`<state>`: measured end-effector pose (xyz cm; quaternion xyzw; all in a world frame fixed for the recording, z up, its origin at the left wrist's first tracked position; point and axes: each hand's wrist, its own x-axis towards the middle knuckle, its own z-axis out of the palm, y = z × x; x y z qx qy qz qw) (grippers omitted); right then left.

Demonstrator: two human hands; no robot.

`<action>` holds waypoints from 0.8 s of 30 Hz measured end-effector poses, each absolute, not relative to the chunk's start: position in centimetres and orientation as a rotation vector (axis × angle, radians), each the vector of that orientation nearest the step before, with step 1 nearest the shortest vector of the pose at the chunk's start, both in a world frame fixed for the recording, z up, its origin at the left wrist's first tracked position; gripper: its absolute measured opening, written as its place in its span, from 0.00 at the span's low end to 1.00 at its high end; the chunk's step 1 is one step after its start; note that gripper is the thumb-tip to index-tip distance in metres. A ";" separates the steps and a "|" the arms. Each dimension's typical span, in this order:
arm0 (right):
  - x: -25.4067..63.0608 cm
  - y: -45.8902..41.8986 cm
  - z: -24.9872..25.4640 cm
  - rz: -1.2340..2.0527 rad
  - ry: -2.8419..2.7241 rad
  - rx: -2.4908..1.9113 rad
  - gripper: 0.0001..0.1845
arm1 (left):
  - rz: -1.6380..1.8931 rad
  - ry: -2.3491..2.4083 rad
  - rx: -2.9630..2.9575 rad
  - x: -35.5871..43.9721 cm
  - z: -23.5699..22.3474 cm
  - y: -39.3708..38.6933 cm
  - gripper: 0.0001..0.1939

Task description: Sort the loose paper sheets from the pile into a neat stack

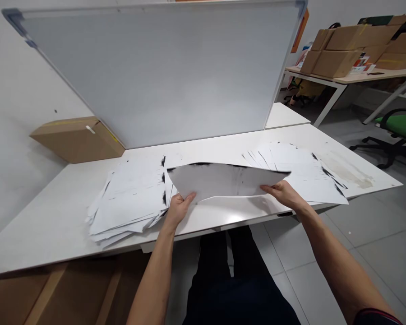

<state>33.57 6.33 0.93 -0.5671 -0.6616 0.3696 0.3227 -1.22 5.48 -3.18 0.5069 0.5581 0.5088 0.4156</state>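
Between my two hands a white sheet of paper (219, 180) is held up above the table, bowed, with black smudges along its far edge. My left hand (180, 206) pinches its near left corner, thumb on top. At the right side my right hand (283, 193) grips the sheet between thumb and fingers. To the left lies an untidy stack of paper (131, 194) with black marks on its right edge. A second, fanned-out pile of paper (311, 180) lies to the right, also black along its edge.
A large whiteboard (162, 76) stands upright at the back of the white table (47, 216). Beside it at left is a cardboard box (77, 142). Behind right, another table holds stacked boxes (338, 61), near a green chair (399, 128). Cardboard (77, 293) sits below the front edge.
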 end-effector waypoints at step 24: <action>35.0 1.4 4.8 0.940 -1.893 -1.659 0.21 | 1.317 1.234 1.253 0.4 2.9 3.9 0.25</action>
